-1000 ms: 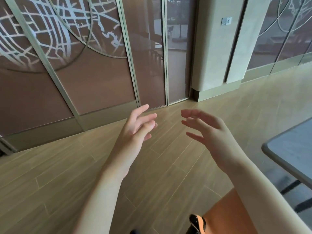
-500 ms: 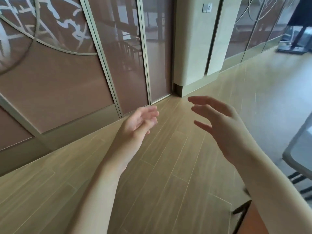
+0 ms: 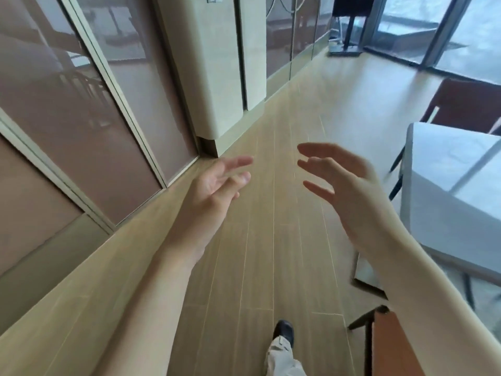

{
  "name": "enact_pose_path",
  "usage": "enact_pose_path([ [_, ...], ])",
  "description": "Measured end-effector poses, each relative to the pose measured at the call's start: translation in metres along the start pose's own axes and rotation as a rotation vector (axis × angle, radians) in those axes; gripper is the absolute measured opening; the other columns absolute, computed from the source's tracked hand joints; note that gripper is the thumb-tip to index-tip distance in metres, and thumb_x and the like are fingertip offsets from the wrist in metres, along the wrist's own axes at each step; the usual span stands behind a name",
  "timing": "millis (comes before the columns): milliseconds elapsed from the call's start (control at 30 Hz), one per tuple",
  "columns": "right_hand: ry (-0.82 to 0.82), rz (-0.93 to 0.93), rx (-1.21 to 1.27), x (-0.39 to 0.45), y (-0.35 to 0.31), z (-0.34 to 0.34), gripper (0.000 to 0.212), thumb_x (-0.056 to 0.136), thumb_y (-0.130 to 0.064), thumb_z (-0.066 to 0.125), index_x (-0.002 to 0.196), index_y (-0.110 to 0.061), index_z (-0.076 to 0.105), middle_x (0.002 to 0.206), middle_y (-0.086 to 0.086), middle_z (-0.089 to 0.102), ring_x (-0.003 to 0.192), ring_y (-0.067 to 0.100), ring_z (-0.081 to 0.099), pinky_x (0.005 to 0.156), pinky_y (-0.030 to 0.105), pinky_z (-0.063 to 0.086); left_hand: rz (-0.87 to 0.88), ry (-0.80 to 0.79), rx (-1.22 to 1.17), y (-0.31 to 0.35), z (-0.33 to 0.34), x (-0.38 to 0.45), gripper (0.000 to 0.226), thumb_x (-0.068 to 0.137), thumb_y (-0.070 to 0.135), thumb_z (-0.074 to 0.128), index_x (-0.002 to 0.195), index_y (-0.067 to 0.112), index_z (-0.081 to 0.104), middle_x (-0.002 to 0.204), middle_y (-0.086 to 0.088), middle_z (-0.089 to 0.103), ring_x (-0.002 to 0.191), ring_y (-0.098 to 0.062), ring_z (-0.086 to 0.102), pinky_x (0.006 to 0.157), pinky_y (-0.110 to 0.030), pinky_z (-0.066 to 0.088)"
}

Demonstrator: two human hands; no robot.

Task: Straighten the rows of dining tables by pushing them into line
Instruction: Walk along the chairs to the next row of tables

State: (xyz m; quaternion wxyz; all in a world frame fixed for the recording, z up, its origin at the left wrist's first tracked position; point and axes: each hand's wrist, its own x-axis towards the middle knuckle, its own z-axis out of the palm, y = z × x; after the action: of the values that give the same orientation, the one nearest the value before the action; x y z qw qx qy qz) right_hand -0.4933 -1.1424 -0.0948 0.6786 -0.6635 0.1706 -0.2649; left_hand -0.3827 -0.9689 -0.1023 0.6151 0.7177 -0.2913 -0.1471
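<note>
A grey-topped dining table (image 3: 450,185) stands at the right edge, its near corner behind my right forearm. My left hand (image 3: 214,185) is raised over the wooden floor, fingers loosely spread, holding nothing. My right hand (image 3: 341,180) is raised beside it, fingers spread and slightly bent, also empty. Both hands are in the air to the left of the table and touch nothing.
Brown glass panels (image 3: 81,104) and a cream pillar (image 3: 211,66) line the left side. An orange-brown chair (image 3: 390,346) sits at the bottom right, another brown chair (image 3: 466,104) beyond the table. A dark stand (image 3: 349,25) is far ahead. My shoe (image 3: 283,331) is on the floor.
The view has swung to the right along the aisle. More of the grey table has come into view at the right. Both hands stay raised and empty.
</note>
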Motion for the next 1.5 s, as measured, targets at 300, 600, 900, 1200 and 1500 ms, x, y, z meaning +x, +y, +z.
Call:
enact_pose_path([
  [300,0.15,-0.021,-0.073,0.2,0.003,-0.073,0.026,0.098,-0.015,0.062,0.115,-0.031,0.073,0.119,-0.015,0.072,0.114,0.004,0.066,0.103,0.04,0.054,0.102,-0.199,-0.052,0.013,0.094,0.248,0.037,0.089,0.039,0.057,0.125,0.035,0.064,0.131,0.022,0.063,0.118,-0.001,0.063,0.109,-0.043,0.046],
  [600,0.288,0.007,-0.159,0.361,0.018,-0.131,0.033,0.097,-0.019,0.063,0.128,-0.034,0.065,0.123,-0.014,0.069,0.108,-0.002,0.067,0.101,0.035,0.054,0.15,-0.284,-0.135,-0.008,0.169,0.441,0.05,0.086,0.045,0.061,0.134,0.042,0.05,0.131,0.019,0.062,0.121,-0.008,0.062,0.106,-0.043,0.049],
  [900,0.428,-0.052,-0.094,0.584,0.032,-0.18,0.04,0.098,-0.016,0.063,0.136,-0.03,0.061,0.129,-0.009,0.067,0.114,0.005,0.066,0.101,0.037,0.054,0.272,-0.426,-0.068,-0.017,0.235,0.678,0.037,0.095,0.048,0.055,0.131,0.042,0.055,0.135,0.027,0.057,0.12,0.002,0.06,0.104,-0.03,0.051],
  [1200,0.649,-0.138,-0.12,0.764,0.007,-0.285,0.041,0.1,-0.017,0.06,0.14,-0.026,0.058,0.134,-0.006,0.065,0.119,0.008,0.065,0.103,0.039,0.053,0.346,-0.61,-0.091,0.027,0.351,0.887,0.037,0.086,0.052,0.052,0.122,0.048,0.06,0.126,0.032,0.061,0.118,0.005,0.059,0.108,-0.035,0.049],
  [1500,0.796,-0.149,-0.119,0.897,0.021,-0.447,0.04,0.099,-0.017,0.059,0.139,-0.02,0.058,0.129,-0.005,0.068,0.117,0.009,0.066,0.096,0.033,0.055,0.351,-0.767,-0.153,0.03,0.514,1.042,0.032,0.083,0.048,0.055,0.113,0.05,0.065,0.097,0.042,0.066,0.108,0.017,0.059,0.112,-0.037,0.045],
])
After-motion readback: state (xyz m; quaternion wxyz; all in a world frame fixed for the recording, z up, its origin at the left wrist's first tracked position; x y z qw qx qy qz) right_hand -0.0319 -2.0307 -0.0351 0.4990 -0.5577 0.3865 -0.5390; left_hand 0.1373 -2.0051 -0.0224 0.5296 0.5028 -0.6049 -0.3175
